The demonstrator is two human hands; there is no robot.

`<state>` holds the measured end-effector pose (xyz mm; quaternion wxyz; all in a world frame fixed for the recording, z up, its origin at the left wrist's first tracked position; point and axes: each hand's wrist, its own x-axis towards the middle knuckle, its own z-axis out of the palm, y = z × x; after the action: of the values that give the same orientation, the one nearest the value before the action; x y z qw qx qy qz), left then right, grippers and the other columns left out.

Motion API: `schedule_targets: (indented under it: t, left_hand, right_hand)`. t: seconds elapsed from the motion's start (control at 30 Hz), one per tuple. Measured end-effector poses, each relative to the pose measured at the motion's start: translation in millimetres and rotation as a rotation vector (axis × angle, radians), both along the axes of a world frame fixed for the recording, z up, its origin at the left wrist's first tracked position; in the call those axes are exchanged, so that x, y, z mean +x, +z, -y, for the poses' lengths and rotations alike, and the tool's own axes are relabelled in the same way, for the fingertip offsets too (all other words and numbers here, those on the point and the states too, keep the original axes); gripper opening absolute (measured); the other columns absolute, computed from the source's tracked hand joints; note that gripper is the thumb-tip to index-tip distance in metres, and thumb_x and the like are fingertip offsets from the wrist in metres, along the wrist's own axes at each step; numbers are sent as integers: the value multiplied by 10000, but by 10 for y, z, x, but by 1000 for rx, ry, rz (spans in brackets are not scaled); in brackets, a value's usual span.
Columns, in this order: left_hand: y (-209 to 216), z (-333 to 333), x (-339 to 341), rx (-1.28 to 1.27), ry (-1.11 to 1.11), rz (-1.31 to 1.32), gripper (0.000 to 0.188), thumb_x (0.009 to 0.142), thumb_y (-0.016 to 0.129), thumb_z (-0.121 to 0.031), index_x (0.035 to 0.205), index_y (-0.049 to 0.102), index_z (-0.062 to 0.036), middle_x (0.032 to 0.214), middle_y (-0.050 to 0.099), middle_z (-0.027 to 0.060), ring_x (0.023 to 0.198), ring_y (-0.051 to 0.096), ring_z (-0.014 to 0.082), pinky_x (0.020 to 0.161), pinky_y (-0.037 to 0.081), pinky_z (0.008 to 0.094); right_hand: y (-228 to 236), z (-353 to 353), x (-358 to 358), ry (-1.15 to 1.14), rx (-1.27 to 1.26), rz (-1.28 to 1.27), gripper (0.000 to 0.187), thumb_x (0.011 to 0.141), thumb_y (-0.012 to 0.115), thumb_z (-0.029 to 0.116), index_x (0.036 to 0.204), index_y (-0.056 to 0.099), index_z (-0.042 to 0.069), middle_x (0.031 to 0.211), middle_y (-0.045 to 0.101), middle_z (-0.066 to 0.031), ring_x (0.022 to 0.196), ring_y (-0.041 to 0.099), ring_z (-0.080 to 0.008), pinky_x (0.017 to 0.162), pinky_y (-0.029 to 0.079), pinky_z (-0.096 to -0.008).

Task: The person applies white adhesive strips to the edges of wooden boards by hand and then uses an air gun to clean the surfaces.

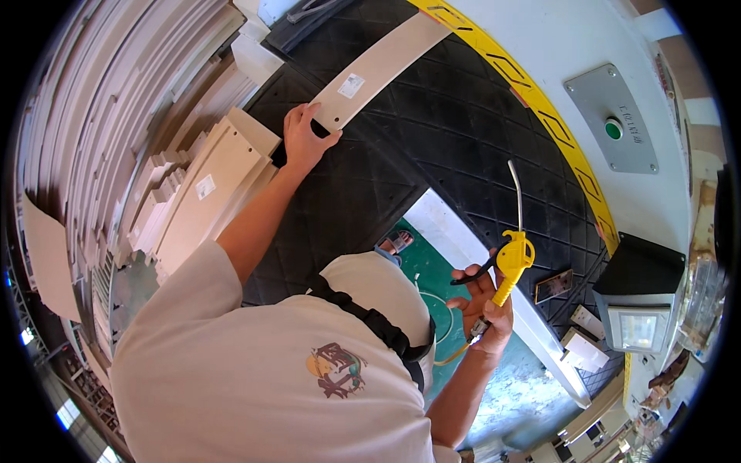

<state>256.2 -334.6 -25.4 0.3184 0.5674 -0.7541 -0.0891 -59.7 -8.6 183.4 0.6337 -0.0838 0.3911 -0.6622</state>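
With my left hand (306, 143) I grip the near end of a long beige board (378, 65), thumb on one edge and fingers on the other. The board lies on the black quilted mat (448, 108) and bears a white label and a small dark hole by my hand. In my right hand (492, 309) is a yellow air blow gun (512, 258) with a thin bent metal nozzle pointing away from me. A metal coupling joins its handle to a yellow hose (454, 356). The black lever stands out from the handle beside my fingers.
Stacked beige boards (197, 185) fill the left side. A white machine panel (540, 46) with a yellow striped edge and a green button (614, 129) stands at the right. On the mat lie a phone (554, 286) and label sheets (584, 351). Below shows green floor (436, 266).
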Motion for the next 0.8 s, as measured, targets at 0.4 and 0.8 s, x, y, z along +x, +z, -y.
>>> schedule_targets:
  t: [0.4,0.8]
  left_hand:
    - [-10,24,21,-70,-57,40,705,675,937,-278,1284,630,-96,1303,623,172,1256,545,388,1092,425,502]
    - [-18,43,58,-114,-76,33,716,643,951,-268,1261,626,-107,1253,625,177,1210,558,397,1060,446,509]
  right_hand:
    - [883,581,265,-368,15,-493,669,900,497,-27,1537,294,-46,1469,482,-278,1364,545,-409,774,695,-470]
    - [1034,813,384,-335,77,-517,651,890,439,-34,1528,309,-48,1422,539,-275,1337,575,-400,768,700,-473]
